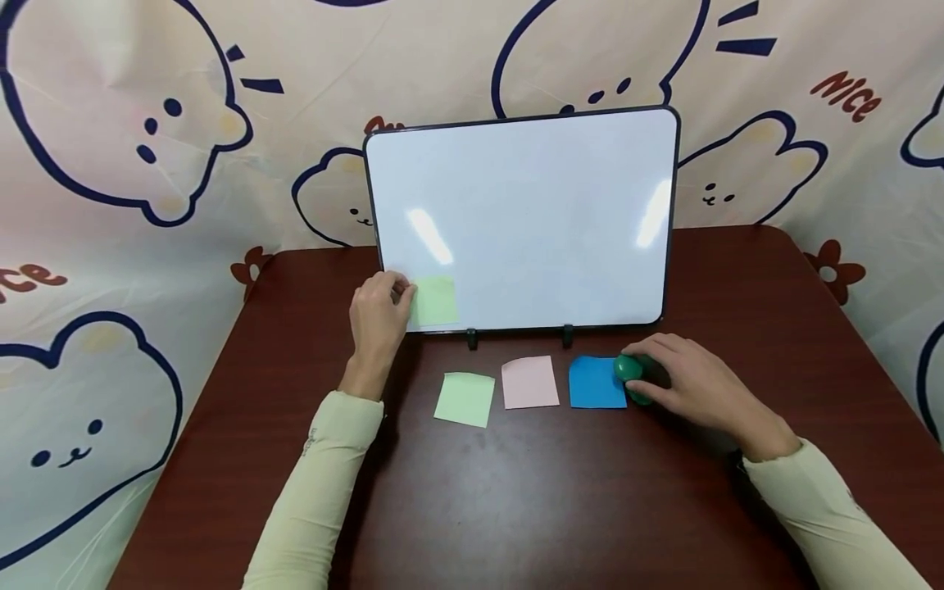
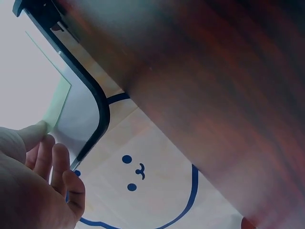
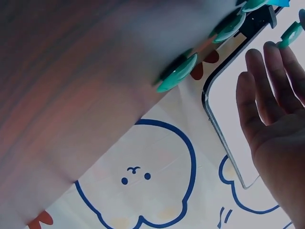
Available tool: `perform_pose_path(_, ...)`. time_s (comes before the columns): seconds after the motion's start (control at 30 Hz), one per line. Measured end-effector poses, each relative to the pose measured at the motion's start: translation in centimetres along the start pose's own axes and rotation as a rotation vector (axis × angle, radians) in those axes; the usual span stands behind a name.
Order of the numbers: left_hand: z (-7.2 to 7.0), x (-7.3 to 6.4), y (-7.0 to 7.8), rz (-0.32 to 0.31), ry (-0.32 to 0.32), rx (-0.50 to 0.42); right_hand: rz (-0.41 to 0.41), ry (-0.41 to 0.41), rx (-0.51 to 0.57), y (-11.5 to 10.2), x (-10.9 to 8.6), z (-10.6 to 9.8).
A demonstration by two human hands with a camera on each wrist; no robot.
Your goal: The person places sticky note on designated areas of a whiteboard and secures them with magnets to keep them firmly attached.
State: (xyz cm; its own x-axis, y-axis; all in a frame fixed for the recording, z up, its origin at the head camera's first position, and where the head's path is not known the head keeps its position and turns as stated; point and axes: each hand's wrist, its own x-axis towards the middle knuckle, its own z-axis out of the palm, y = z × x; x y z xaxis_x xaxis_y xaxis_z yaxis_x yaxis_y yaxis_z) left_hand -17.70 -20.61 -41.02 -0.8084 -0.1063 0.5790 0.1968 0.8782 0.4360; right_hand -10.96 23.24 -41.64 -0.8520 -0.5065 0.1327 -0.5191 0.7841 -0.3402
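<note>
A framed whiteboard (image 1: 531, 221) stands tilted at the back of the table. At its lower left corner my left hand (image 1: 379, 315) pinches the left edge of a pale green sticky note (image 1: 437, 301) lying against the board. The left wrist view shows the thumb at the edge of this note (image 2: 59, 102). My right hand (image 1: 686, 377) holds a round green magnet (image 1: 628, 367) above the right side of a blue sticky note (image 1: 593, 383). In the right wrist view the magnet (image 3: 291, 33) is at the fingertips, and several more green magnets (image 3: 178, 74) rest on the table.
In front of the board, a second pale green note (image 1: 465, 399) and a pink note (image 1: 529, 383) lie left of the blue one. Two small black feet (image 1: 472, 338) support the board's lower edge. A printed cloth (image 1: 870, 180) hangs behind the brown table (image 1: 516, 508).
</note>
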Motion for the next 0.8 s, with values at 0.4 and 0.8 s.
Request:
perform_pose_path(0.4,0.1,-0.1,0.2,0.012,0.026,0.02,-0.022,-0.012,0.024,-1.2,0.9,0.5)
perform_pose_path(0.8,0.1,-0.1,0.2,-0.001,0.008,0.028,-0.079,-0.004,-0.022,-2.4,2.0,1.1)
